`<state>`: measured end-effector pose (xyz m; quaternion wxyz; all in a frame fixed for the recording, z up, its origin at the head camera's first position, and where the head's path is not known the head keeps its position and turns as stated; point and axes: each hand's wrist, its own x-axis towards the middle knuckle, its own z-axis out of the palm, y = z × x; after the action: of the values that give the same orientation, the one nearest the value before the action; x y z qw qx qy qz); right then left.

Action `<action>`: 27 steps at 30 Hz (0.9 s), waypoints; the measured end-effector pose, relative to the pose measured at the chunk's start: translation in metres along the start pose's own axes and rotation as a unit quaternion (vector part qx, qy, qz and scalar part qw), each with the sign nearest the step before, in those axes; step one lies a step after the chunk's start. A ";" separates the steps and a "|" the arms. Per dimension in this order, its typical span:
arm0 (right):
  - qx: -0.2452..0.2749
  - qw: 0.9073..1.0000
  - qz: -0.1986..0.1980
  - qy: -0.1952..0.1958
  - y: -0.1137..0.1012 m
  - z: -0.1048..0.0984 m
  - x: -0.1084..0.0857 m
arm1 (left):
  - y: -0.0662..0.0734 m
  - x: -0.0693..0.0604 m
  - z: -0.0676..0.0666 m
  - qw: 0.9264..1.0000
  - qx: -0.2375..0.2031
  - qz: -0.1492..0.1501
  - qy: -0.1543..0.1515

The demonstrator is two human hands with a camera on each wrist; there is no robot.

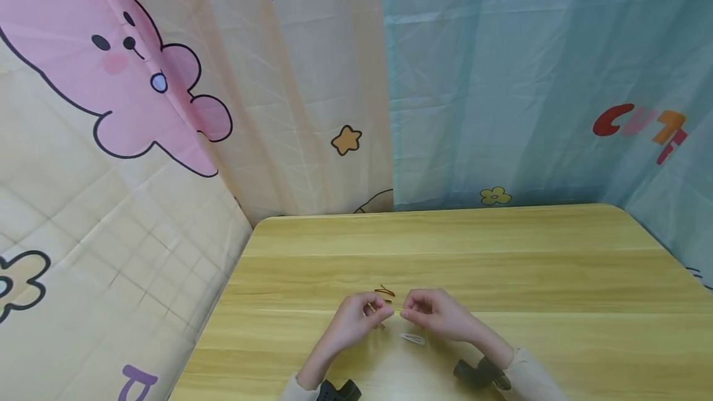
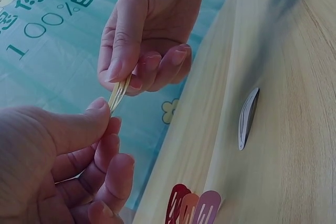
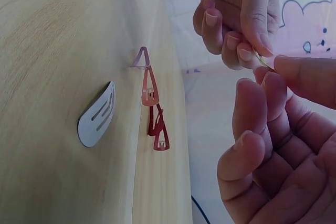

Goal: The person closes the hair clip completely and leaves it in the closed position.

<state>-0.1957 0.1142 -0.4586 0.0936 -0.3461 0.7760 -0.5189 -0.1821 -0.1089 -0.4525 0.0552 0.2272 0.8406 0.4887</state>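
Observation:
A small yellow snap hair clip (image 2: 120, 94) is stretched between my two hands above the table. My left hand (image 1: 361, 317) pinches one end with thumb and forefinger. The other end sits between the thumb and forefinger of my right hand (image 1: 437, 311). Fingertips cover both ends of the clip, so whether it is snapped or sprung cannot be told. On the tabletop below lies a white snap hair clip (image 3: 97, 116), touched by neither hand. Near my left hand lie a purple hair clip (image 2: 207, 206), an orange hair clip (image 3: 150, 93) and red hair clips (image 3: 161, 142).
The wooden table (image 1: 529, 265) reaches back to a printed curtain (image 1: 312, 79) behind and at the sides. Dark wrist camera mounts (image 1: 480, 374) sit at both wrists, close above the tabletop. A dark cable (image 3: 200, 209) shows beyond the table edge in the right wrist view.

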 end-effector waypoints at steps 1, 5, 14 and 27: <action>0.004 1.000 0.002 -0.001 0.000 0.000 0.000 | 0.000 0.000 0.000 1.000 -0.001 0.000 -0.001; 0.029 1.000 0.006 -0.006 -0.001 0.000 0.000 | 0.001 -0.001 0.000 1.000 -0.008 0.001 -0.006; 0.086 0.996 0.006 -0.009 -0.001 0.000 0.000 | 0.004 -0.001 0.000 0.998 -0.050 -0.010 -0.022; 0.119 0.993 -0.013 -0.021 -0.002 0.000 -0.001 | 0.006 -0.001 -0.002 0.996 -0.086 -0.013 -0.031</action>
<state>-0.1945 0.1146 -0.4569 0.1439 -0.3537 0.7017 -0.6014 -0.1799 -0.1080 -0.4467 0.1068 0.2257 0.7964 0.5508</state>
